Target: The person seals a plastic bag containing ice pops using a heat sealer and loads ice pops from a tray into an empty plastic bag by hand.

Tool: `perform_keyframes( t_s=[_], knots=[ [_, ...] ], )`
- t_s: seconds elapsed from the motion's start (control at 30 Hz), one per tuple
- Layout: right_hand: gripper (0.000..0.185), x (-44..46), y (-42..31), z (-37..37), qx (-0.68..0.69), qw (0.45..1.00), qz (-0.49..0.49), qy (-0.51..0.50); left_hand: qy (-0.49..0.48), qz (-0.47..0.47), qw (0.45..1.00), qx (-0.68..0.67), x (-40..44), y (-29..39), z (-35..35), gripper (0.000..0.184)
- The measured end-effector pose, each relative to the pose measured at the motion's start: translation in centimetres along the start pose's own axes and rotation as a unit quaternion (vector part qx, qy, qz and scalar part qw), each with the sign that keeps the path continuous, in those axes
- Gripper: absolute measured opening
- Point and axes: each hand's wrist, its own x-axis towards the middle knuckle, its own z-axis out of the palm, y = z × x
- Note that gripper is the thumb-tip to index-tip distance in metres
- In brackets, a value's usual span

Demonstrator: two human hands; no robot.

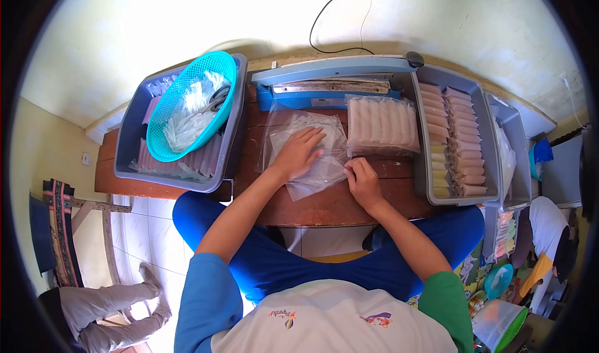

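My left hand (301, 153) lies flat with spread fingers on a pile of clear plastic bags (304, 181) on the brown wooden table (299, 211). My right hand (363, 179) is at the right edge of the pile, thumb and index finger pinched on a corner of a clear bag. Just beyond it lies a clear pack of pale pink filled tubes (382, 125). Behind the bags stands a blue sealing machine (331, 94) with its long arm (331, 69) running across the top.
On the left, a grey tub (229, 159) holds packs and a turquoise basket (228, 103) with plastic bags and scissors. At right stand a grey tub (426, 188) of pink and yellowish tubes and another grey tub (521, 166). Other people (103, 306) are at both sides.
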Motion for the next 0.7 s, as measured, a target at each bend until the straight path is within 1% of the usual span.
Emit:
perform_keyframes(
  t_s=[0.03,0.07,0.1,0.2,0.3,0.43,0.5,0.53,0.6,0.7],
  knots=[
    [0.014,0.0,0.1,0.0,-0.003,1.000,-0.001,-0.008,0.001,0.001,1.000,0.002,0.6,-0.1,0.2,0.040],
    [0.014,0.0,0.1,0.1,-0.004,1.000,-0.002,-0.006,-0.001,0.020,1.000,-0.010,1.4,-0.2,0.6,0.040],
    [0.014,-0.1,0.0,0.1,0.011,1.000,0.006,-0.013,-0.004,0.041,0.999,-0.022,2.2,-0.2,1.0,0.041],
    [0.014,-0.2,-0.2,0.0,0.037,0.999,0.018,-0.016,0.001,0.060,0.998,-0.032,4.1,-0.7,3.0,0.041],
    [0.014,-0.5,0.2,0.0,0.047,0.999,0.012,-0.016,-0.025,0.038,0.999,0.004,4.8,-1.2,4.5,0.041],
    [0.012,-0.5,0.7,0.1,0.018,1.000,-0.022,-0.005,-0.019,0.049,0.998,0.016,4.7,-1.5,5.4,0.041],
    [0.012,-0.6,0.5,0.0,0.001,1.000,-0.016,-0.010,-0.025,0.017,0.998,0.049,4.5,-1.3,5.9,0.044],
    [0.012,-0.6,0.3,-0.2,-0.015,1.000,-0.015,-0.016,-0.027,0.018,0.998,0.047,4.6,-1.2,6.0,0.044],
    [0.012,-0.8,-0.4,-0.7,-0.020,1.000,-0.012,-0.020,-0.047,-0.024,0.998,0.030,4.9,-1.4,6.0,0.047],
    [0.013,-1.1,-0.7,-1.0,-0.027,0.999,-0.015,-0.021,-0.053,-0.042,0.997,0.029,5.1,-1.3,6.1,0.049]
  ],
)
